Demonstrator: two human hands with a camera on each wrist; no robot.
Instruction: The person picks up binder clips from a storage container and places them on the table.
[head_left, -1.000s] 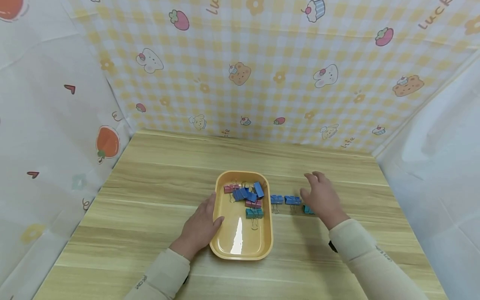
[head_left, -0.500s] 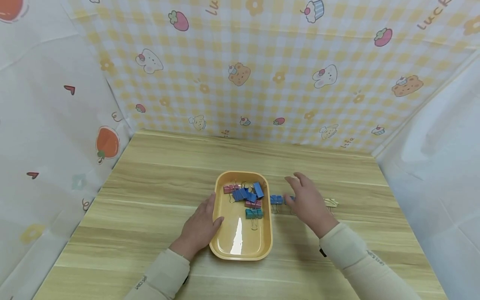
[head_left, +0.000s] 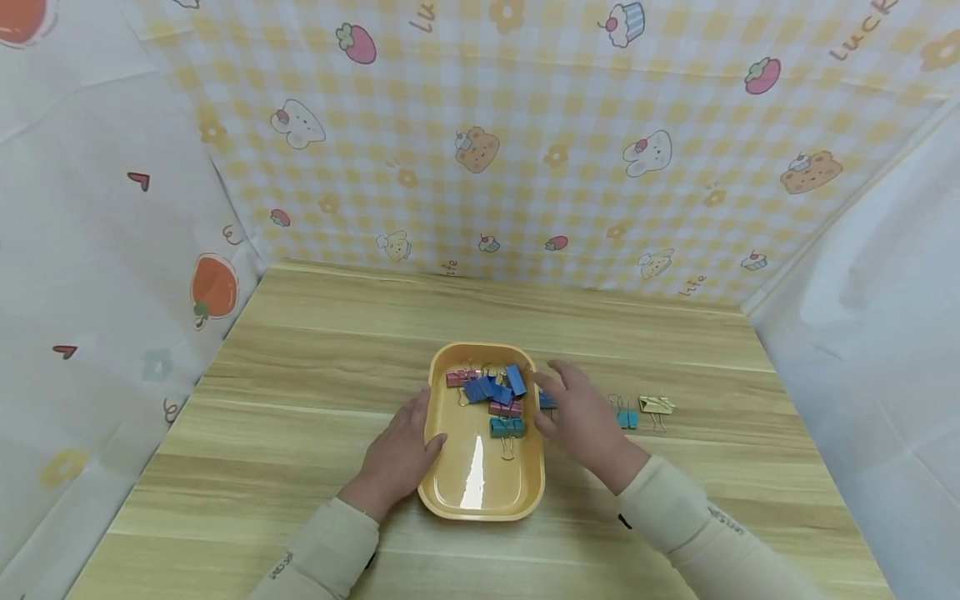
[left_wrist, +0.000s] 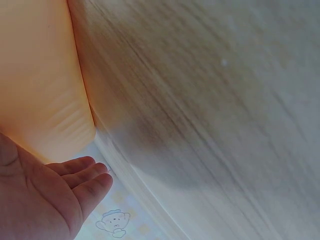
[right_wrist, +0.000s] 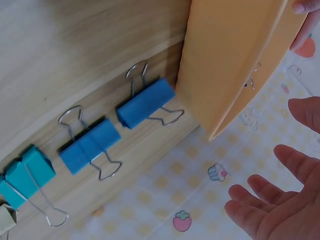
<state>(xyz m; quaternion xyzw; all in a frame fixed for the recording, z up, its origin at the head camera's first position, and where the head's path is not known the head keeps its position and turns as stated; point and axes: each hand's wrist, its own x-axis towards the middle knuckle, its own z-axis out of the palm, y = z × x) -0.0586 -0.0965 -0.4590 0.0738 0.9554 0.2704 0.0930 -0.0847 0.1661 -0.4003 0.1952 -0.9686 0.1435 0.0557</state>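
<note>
A yellow plastic tray (head_left: 480,500) lies on the wooden table, with pink, blue and teal binder clips (head_left: 507,427) gathered in its upper half. My left hand (head_left: 396,446) rests along its left side, fingers straight against the outer wall and thumb over the rim. My right hand (head_left: 585,421) hovers by the right rim, fingers spread and nothing between them. Beneath it runs a row of binder clips: two blue ones (right_wrist: 146,102) nearest the tray, one partly hidden in the head view, then a teal clip (head_left: 627,419) and a pale yellow clip (head_left: 656,405).
A checked yellow cloth (head_left: 555,108) with printed animals hangs behind the table (head_left: 322,333). White cloth panels (head_left: 105,250) close in the left and right sides. The tray's raised wall (right_wrist: 220,55) stands between the clip row and the tray's inside.
My right hand has moved left from the teal clip, over the blue clips, to the tray's right rim, uncovering the teal and yellow clips. My left hand and the tray stay put.
</note>
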